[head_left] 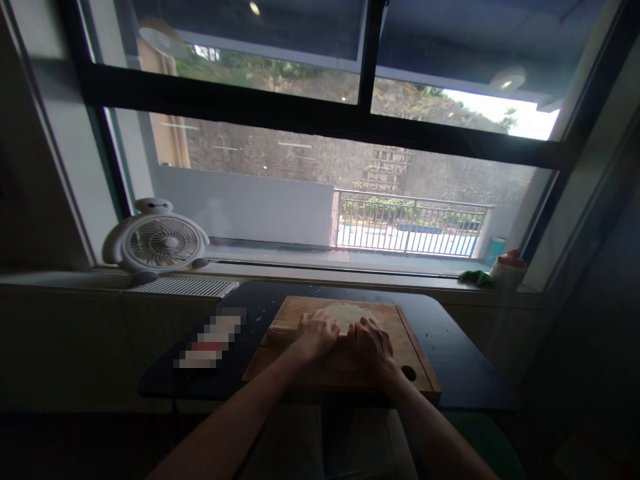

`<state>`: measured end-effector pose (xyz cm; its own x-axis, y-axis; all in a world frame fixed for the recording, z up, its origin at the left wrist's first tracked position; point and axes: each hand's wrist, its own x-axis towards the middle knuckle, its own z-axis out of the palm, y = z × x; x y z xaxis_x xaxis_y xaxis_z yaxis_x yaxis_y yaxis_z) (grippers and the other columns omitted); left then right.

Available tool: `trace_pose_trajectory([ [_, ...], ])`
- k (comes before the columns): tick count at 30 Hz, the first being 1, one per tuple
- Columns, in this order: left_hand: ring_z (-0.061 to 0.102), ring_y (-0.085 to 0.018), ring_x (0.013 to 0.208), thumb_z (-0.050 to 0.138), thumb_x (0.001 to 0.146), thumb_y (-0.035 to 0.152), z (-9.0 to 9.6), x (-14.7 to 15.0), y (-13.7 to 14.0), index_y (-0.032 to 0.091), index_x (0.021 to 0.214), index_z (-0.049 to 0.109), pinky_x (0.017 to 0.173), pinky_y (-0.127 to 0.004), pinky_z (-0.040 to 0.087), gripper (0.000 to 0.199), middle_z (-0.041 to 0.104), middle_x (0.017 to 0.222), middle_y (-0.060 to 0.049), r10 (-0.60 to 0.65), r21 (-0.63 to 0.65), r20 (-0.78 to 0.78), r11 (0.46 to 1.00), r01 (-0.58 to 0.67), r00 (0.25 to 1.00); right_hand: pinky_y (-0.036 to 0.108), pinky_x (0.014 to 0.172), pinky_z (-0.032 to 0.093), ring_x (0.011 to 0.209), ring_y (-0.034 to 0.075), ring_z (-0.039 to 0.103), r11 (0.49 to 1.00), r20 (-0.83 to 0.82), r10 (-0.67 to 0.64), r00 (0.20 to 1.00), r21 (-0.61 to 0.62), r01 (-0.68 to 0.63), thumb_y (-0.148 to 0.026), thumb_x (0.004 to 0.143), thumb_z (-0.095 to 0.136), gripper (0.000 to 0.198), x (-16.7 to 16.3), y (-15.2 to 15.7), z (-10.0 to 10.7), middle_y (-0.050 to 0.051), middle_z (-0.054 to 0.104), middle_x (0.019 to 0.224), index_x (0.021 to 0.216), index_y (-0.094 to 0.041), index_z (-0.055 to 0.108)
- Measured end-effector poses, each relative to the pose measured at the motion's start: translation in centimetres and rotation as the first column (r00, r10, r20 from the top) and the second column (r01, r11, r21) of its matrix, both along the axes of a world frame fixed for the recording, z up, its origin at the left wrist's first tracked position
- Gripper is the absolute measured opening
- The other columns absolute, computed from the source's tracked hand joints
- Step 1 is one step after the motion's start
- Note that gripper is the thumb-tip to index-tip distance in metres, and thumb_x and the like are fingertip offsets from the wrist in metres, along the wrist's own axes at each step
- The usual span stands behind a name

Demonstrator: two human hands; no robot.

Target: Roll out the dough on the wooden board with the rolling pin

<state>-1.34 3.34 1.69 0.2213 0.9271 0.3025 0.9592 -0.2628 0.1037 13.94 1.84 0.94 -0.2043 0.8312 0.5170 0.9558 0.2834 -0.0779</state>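
A wooden cutting board [406,347] with a dark hole near its front right corner lies on the table. On it is a flat, pale sheet of dough [351,311]. A wooden rolling pin [281,333] lies crosswise over the dough's near part, its left end showing beyond my left hand. My left hand [319,332] is closed over the pin with bent fingers. Close to its right, my right hand [372,341] also curls over the pin, knuckles up. Between the hands a short stretch of the pin shows; its right end is hidden.
The board rests on a dark table [465,367] against the window wall. A blurred-out flat object [213,340] lies on the left. On the sill stand a white fan [167,243], a green cloth [474,277] and a pale bottle [509,268].
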Motion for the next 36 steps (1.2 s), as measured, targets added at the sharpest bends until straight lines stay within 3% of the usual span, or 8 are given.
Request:
trace_pose_trajectory([
  [5, 0.047, -0.024, 0.114, 0.03, 0.087, 0.039, 0.4, -2.2, 2.0, 0.023, 0.103, 0.06, 0.094, -0.043, 0.033, 0.038, 0.059, 0.117, -0.007, 0.042, -0.072, 0.015, 0.997, -0.04, 0.999, 0.025, 0.063, 0.038, 0.07, 0.015, 0.06, 0.988, 0.004, -0.023, 1.0, -0.154, 0.023, -0.033, 0.094, 0.024, 0.043, 1.7, 1.8, 0.4, 0.006, 0.066, 0.079, 0.081, -0.02, 0.063],
  [12, 0.047, -0.025, 0.115, 0.023, 0.089, 0.04, 0.9, -4.9, 2.7, 0.022, 0.104, 0.06, 0.096, -0.046, 0.031, 0.044, 0.057, 0.121, -0.009, 0.109, -0.17, -0.023, 0.979, -0.111, 0.994, 0.028, 0.067, 0.039, 0.077, 0.019, 0.062, 0.963, -0.005, -0.077, 0.997, -0.26, 0.073, -0.033, 0.092, 0.029, 0.042, 3.0, 5.1, 1.5, 0.012, 0.068, 0.083, 0.084, -0.015, 0.066],
  [17, 0.049, -0.026, 0.112, 0.027, 0.088, 0.039, 0.7, -4.2, 2.9, 0.022, 0.105, 0.06, 0.096, -0.049, 0.031, 0.041, 0.058, 0.119, -0.008, 0.101, -0.164, -0.035, 0.981, -0.105, 0.994, 0.026, 0.067, 0.038, 0.077, 0.017, 0.061, 0.969, -0.016, -0.109, 0.994, -0.226, 0.103, -0.034, 0.093, 0.027, 0.042, 2.7, 3.9, 1.2, 0.008, 0.068, 0.084, 0.085, -0.018, 0.065],
  [25, 0.036, -0.026, 0.125, 0.023, 0.089, 0.044, -0.8, -5.0, -0.5, 0.025, 0.121, 0.05, 0.102, -0.052, 0.02, 0.046, 0.049, 0.131, -0.005, 0.022, -0.064, -0.034, 0.998, -0.024, 0.999, 0.024, 0.075, 0.034, 0.087, 0.015, 0.056, 0.989, -0.1, -0.147, 0.984, 0.012, 0.149, -0.032, 0.093, 0.027, 0.038, 2.5, 0.1, -0.7, 0.005, 0.066, 0.088, 0.08, -0.02, 0.061],
  [31, 0.038, -0.027, 0.123, 0.023, 0.089, 0.042, 0.1, -4.4, 2.4, 0.026, 0.117, 0.054, 0.1, -0.056, 0.022, 0.044, 0.05, 0.13, -0.007, 0.053, -0.213, -0.048, 0.975, -0.062, 0.997, 0.026, 0.068, 0.037, 0.078, 0.017, 0.061, 0.961, -0.101, -0.19, 0.977, -0.222, 0.164, -0.035, 0.091, 0.027, 0.041, 2.7, 2.6, 0.6, 0.007, 0.068, 0.084, 0.085, -0.02, 0.064],
  [36, 0.042, -0.027, 0.121, 0.028, 0.087, 0.047, 0.8, -4.3, 4.8, 0.026, 0.118, 0.053, 0.098, -0.052, 0.029, 0.045, 0.05, 0.13, -0.008, 0.059, -0.28, -0.046, 0.958, -0.07, 0.997, 0.027, 0.066, 0.037, 0.078, 0.019, 0.062, 0.957, -0.101, -0.195, 0.976, -0.237, 0.167, -0.038, 0.09, 0.031, 0.041, 2.5, 4.8, 1.5, 0.01, 0.068, 0.085, 0.085, -0.017, 0.066],
])
